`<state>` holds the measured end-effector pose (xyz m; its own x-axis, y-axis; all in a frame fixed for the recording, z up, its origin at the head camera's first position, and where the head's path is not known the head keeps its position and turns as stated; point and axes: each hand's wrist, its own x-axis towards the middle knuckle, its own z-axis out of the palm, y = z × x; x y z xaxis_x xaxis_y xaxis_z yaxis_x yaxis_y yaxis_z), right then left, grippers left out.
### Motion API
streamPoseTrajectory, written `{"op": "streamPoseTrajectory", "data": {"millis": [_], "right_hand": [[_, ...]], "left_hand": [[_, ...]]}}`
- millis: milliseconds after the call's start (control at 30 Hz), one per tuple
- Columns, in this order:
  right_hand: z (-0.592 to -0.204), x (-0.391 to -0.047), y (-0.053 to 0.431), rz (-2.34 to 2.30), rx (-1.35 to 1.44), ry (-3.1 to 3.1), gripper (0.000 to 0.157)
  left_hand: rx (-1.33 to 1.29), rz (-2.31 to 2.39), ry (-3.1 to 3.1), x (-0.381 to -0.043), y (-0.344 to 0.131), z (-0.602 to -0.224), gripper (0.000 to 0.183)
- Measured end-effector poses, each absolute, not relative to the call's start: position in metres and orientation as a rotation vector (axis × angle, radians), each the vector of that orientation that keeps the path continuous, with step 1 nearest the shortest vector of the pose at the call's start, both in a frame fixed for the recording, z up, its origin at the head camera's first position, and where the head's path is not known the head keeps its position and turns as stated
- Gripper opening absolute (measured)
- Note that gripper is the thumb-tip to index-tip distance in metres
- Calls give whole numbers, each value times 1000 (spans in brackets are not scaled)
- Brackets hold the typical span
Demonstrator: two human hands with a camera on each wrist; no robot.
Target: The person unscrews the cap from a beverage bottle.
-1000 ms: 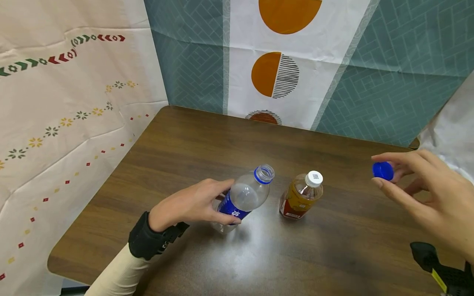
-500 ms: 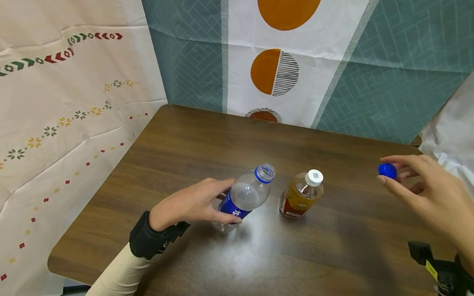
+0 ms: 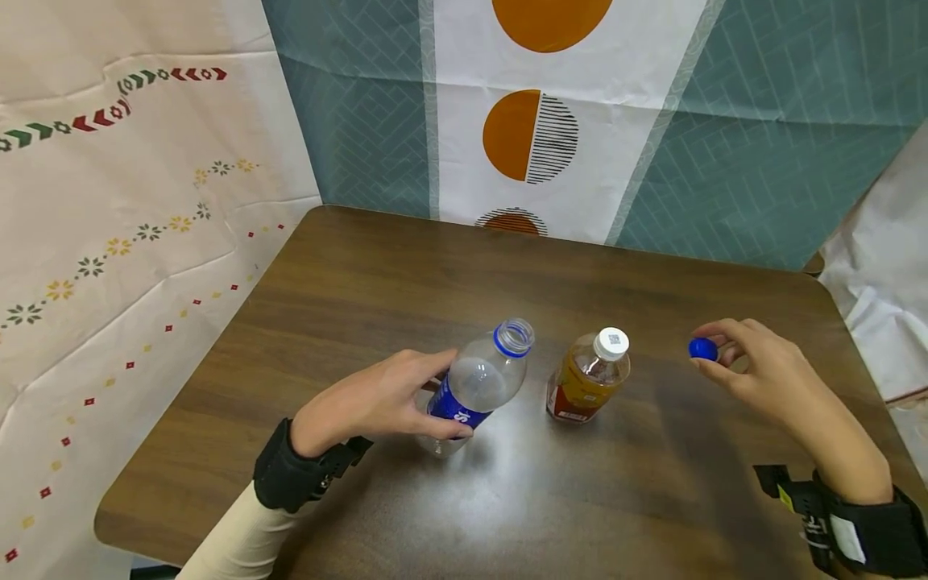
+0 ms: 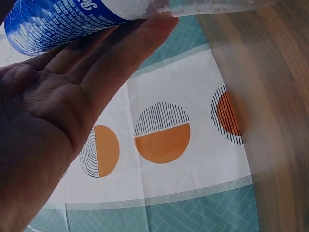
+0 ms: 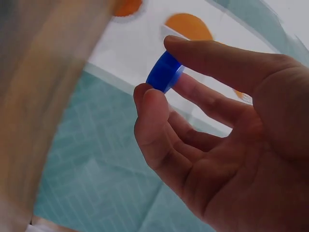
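A clear plastic bottle point(image 3: 486, 377) with a blue label stands uncapped on the table, its blue neck ring showing. My left hand point(image 3: 377, 399) grips it round the label from the left. In the left wrist view the label point(image 4: 63, 24) lies against the fingers point(image 4: 130, 48). Off to the right, my right hand point(image 3: 761, 366) pinches a blue bottle cap point(image 3: 703, 349) above the table. The right wrist view shows the cap point(image 5: 165, 71) held at its edges between thumb and fingertips. Between the hands stands a smaller bottle point(image 3: 589, 379) with a white cap and a yellow and red label.
The wooden table point(image 3: 406, 266) has its far edge against a teal and white patterned cloth point(image 3: 377, 105). A cream cloth point(image 3: 109, 258) hangs along the left side. White fabric point(image 3: 877, 306) lies beyond the right edge.
The right hand first shifted slightly right, then moved left and farther from the camera with the blue cap, which has turned in the fingers. The left hand and both bottles stay in place.
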<state>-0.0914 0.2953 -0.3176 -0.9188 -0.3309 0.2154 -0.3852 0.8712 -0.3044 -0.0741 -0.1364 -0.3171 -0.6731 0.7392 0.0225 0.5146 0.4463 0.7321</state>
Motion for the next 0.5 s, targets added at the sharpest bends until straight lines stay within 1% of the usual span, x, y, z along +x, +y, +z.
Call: {"op": "streamPoseTrajectory", "data": {"millis": [267,500], "right_hand": [[-342,-96,293,475,591,-3009,31],[-358,-100,298,529,545,-3076,35]], "left_hand": [[1057,1099,2374,-71,-134,-316,61],[1046,1108,2354,-71,-132,-315,61]]}}
